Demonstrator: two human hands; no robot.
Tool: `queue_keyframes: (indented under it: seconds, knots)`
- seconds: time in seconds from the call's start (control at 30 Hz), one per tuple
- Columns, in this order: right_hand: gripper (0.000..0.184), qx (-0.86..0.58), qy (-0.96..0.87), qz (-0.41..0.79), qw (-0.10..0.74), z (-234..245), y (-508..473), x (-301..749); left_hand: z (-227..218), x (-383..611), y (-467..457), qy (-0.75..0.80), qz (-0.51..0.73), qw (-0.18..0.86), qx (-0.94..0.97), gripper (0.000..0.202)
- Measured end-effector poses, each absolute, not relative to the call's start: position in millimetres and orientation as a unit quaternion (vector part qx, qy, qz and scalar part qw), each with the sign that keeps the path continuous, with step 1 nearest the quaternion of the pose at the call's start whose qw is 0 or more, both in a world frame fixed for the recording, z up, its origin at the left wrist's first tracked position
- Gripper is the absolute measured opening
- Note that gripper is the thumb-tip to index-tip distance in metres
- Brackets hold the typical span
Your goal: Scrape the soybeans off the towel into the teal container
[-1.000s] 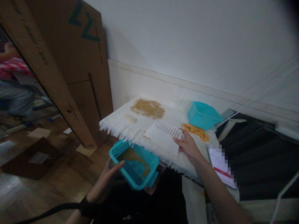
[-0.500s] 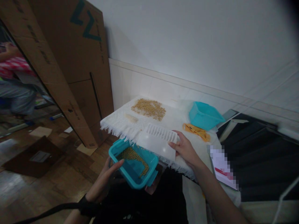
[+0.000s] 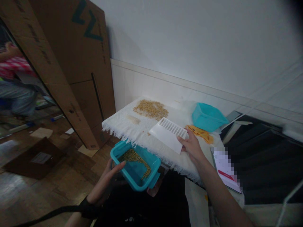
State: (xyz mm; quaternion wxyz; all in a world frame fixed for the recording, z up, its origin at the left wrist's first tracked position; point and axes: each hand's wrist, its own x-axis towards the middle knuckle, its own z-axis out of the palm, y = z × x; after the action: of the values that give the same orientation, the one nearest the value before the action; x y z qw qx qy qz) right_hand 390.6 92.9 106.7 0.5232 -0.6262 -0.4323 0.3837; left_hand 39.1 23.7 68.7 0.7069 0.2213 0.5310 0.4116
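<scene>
My left hand (image 3: 110, 176) grips the left rim of a teal plastic container (image 3: 148, 157), its thumb over the edge. Soybeans (image 3: 133, 155) lie in a band along the container's floor, just below the table's front edge. Between the fingers and thumb of my right hand (image 3: 190, 145) is a white slotted plastic scraper (image 3: 165, 136), held by its right end above the white cloth (image 3: 120, 126). Beyond the scraper, a spread pile of soybeans (image 3: 150, 108) rests on the cloth. Most of my left fingers are hidden under the container.
A second teal container (image 3: 208, 117) stands at the table's right, by a crumpled orange cloth (image 3: 201, 134). A tablet-like sheet (image 3: 226, 171) lies at the right edge. Tall cardboard boxes (image 3: 71, 69) stand to the left, with another person (image 3: 17, 75) behind them.
My right hand has moved the scraper up and to the right, away from the container toward the pile on the cloth. My left hand and the container have hardly moved.
</scene>
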Motion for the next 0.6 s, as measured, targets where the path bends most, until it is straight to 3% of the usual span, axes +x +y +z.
queue_keyframes:
  seconds: [0.6]
  knots:
    - [0.077,-0.596,-0.451,0.423,0.512,105,97,374,76,37,23,0.519,0.418,0.714,0.216,0.097]
